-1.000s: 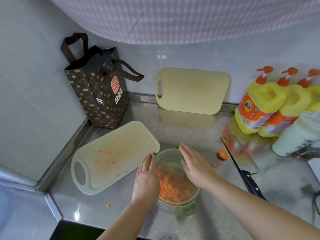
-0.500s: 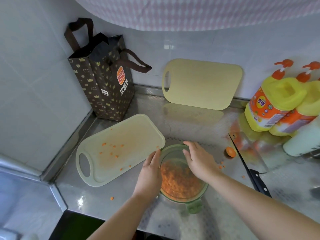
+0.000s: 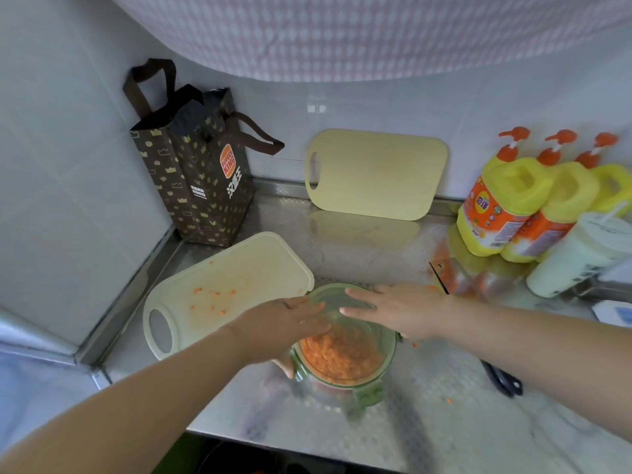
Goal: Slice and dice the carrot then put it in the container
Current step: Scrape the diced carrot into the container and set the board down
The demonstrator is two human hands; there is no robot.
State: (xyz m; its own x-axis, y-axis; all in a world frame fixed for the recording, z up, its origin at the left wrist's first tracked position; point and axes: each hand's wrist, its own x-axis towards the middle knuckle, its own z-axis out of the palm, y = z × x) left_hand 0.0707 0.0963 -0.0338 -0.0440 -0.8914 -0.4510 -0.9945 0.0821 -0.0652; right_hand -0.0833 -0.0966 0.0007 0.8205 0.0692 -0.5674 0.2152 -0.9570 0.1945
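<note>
A round glass container (image 3: 345,364) with a green rim and clips stands on the steel counter near its front edge, holding diced carrot (image 3: 338,357). My left hand (image 3: 280,326) lies flat across its top from the left, fingers straight, thumb down beside the glass wall. My right hand (image 3: 396,309) lies flat over the far right of the top, fingers straight and pointing left. The fingertips of both hands nearly meet. Whether a clear lid is under them I cannot tell. The pale cutting board (image 3: 239,285) to the left carries a few carrot bits.
A black-handled knife (image 3: 501,379) lies on the counter right of the container, partly under my right forearm. A brown paper bag (image 3: 198,183) stands at the back left, a second board (image 3: 376,172) leans on the wall, yellow detergent bottles (image 3: 506,200) and a white cup (image 3: 578,254) stand at the right.
Both hands have swung from the container's sides to lie flat across its top, fingers pointing at each other. The carrot end near the knife is now hidden by my right hand.
</note>
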